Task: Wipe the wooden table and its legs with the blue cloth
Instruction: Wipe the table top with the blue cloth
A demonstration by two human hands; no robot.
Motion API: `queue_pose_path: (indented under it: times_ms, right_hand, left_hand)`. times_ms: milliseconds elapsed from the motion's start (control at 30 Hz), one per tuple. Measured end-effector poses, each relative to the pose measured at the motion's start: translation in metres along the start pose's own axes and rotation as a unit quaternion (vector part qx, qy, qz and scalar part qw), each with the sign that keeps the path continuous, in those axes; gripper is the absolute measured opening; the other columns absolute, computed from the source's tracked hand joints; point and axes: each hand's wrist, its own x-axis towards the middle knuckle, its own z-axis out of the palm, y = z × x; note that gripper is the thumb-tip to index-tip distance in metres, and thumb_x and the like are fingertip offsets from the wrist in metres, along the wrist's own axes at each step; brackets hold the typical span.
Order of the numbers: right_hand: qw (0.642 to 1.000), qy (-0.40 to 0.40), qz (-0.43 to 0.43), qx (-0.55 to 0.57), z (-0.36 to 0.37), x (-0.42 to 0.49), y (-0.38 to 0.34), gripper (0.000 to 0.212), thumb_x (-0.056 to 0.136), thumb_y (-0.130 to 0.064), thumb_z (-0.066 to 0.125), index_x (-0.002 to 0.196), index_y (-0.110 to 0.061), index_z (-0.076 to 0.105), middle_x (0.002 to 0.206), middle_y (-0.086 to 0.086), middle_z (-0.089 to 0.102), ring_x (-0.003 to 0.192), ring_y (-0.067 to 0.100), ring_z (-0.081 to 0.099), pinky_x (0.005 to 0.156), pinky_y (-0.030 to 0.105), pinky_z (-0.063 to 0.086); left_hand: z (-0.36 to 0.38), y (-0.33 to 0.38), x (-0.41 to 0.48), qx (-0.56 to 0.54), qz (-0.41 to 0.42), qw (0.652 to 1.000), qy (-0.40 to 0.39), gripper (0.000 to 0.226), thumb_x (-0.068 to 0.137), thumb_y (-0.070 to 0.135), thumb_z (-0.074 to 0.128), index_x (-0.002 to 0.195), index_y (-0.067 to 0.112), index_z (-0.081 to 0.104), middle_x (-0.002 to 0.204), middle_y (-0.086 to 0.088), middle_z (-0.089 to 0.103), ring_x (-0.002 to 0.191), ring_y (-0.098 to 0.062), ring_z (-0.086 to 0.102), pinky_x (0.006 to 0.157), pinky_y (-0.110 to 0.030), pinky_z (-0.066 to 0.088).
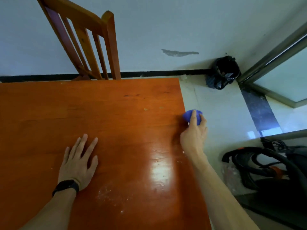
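Observation:
The orange-brown wooden table [103,117] fills the left and middle of the head view. Its right edge runs from the far corner down toward me. My right hand [194,135] grips a bunched blue cloth [188,115] and presses it against that right edge, partly over the side. My left hand [78,161] lies flat on the tabletop with fingers spread, a black band on the wrist. Pale crumbs and specks dot the tabletop near me. The table legs are hidden.
A wooden chair [93,44] stands at the table's far edge against a pale wall. A black bin bag [222,73] sits in the floor corner. A black vacuum with hose [265,166] lies on the floor at right. A glass door frame [272,63] is at far right.

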Motion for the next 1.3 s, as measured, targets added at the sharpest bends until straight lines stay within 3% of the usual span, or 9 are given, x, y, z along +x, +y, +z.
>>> queue_pose_path:
  times_ms: [200,400,633,800,867,967,1067,1167,1300]
  right_hand:
    - [0.933,-0.1,-0.341,-0.057,0.052,-0.117,-0.061,0.062,0.082,-0.012,0.051,0.144,-0.017,0.045,0.146,0.014,0.037,0.093,0.035,0.051,0.071,0.041,0.052]
    - [0.96,-0.086,-0.231,-0.132,0.031,-0.078,-0.005,0.062,0.094,-0.059,0.038,0.143,-0.022,0.045,0.156,0.006,0.033,0.126,0.036,0.041,0.092,0.048,0.038]
    - [0.978,-0.058,-0.191,-0.068,0.064,-0.119,-0.043,0.067,0.095,-0.053,0.044,0.152,-0.023,0.03,0.144,0.007,0.047,0.118,0.032,0.048,0.088,0.044,0.046]
    - [0.942,0.002,-0.328,-0.076,0.06,-0.103,-0.02,0.07,0.08,-0.009,0.044,0.145,-0.035,0.043,0.132,0.004,0.057,0.092,0.033,0.054,0.064,0.037,0.045]
    - [0.956,0.03,-0.279,-0.086,0.046,-0.07,0.017,0.066,0.08,-0.008,0.05,0.142,-0.031,0.048,0.129,0.006,0.058,0.087,0.033,0.052,0.067,0.039,0.045]
    - [0.995,0.044,-0.052,-0.067,0.015,-0.02,0.079,0.059,0.086,-0.008,0.052,0.145,-0.017,0.045,0.131,0.014,0.055,0.088,0.038,0.055,0.08,0.043,0.042]
    - [0.989,0.065,0.124,0.042,-0.001,-0.006,0.083,0.053,0.095,-0.012,0.051,0.146,-0.006,0.037,0.133,0.023,0.051,0.107,0.047,0.053,0.092,0.049,0.04]
    - [0.988,0.107,-0.032,0.106,0.013,-0.038,0.022,0.052,0.095,-0.017,0.048,0.145,-0.006,0.038,0.137,0.017,0.051,0.117,0.039,0.051,0.098,0.048,0.042]
    - [0.925,-0.027,-0.377,-0.042,0.066,-0.12,-0.043,0.061,0.087,-0.016,0.044,0.147,-0.021,0.04,0.153,-0.001,0.041,0.11,0.033,0.054,0.08,0.041,0.045]
  left_hand:
    - [-0.003,0.005,-0.003,0.02,-0.01,1.0,-0.008,0.062,0.096,0.062,0.005,0.155,0.044,0.003,0.165,0.01,-0.01,0.152,-0.011,-0.008,0.123,-0.043,-0.001]
    - [0.0,0.003,-0.001,0.023,-0.001,1.0,-0.003,0.061,0.098,0.062,0.009,0.155,0.043,0.004,0.165,0.009,-0.007,0.152,-0.014,-0.004,0.123,-0.044,0.0]
    - [0.001,0.003,-0.002,0.017,-0.004,1.0,0.009,0.062,0.097,0.062,0.009,0.156,0.042,0.006,0.166,0.008,-0.002,0.152,-0.015,-0.001,0.123,-0.046,0.003]
    - [0.001,0.003,-0.001,0.015,-0.002,1.0,0.01,0.063,0.096,0.063,0.01,0.156,0.043,0.006,0.166,0.008,-0.002,0.152,-0.014,-0.002,0.123,-0.044,0.002]
    - [0.001,0.002,0.0,0.01,-0.001,1.0,0.009,0.063,0.096,0.065,0.01,0.155,0.043,0.007,0.165,0.01,-0.003,0.152,-0.014,-0.002,0.122,-0.043,0.0]
    - [0.002,0.001,0.0,0.005,0.007,1.0,0.015,0.062,0.097,0.063,0.011,0.156,0.042,0.009,0.165,0.008,-0.002,0.152,-0.015,0.0,0.122,-0.044,0.001]
    - [0.002,0.001,-0.001,0.005,0.007,1.0,0.018,0.061,0.098,0.06,0.012,0.156,0.042,0.01,0.166,0.008,-0.002,0.152,-0.015,0.001,0.123,-0.045,0.001]
    - [0.002,0.001,-0.002,0.012,-0.001,1.0,0.022,0.06,0.097,0.06,0.01,0.155,0.045,0.007,0.165,0.01,-0.005,0.152,-0.012,-0.004,0.123,-0.042,-0.003]
    - [0.003,0.0,-0.002,0.01,-0.002,1.0,0.02,0.06,0.097,0.06,0.012,0.155,0.046,0.007,0.165,0.011,-0.006,0.151,-0.01,-0.006,0.123,-0.041,-0.002]
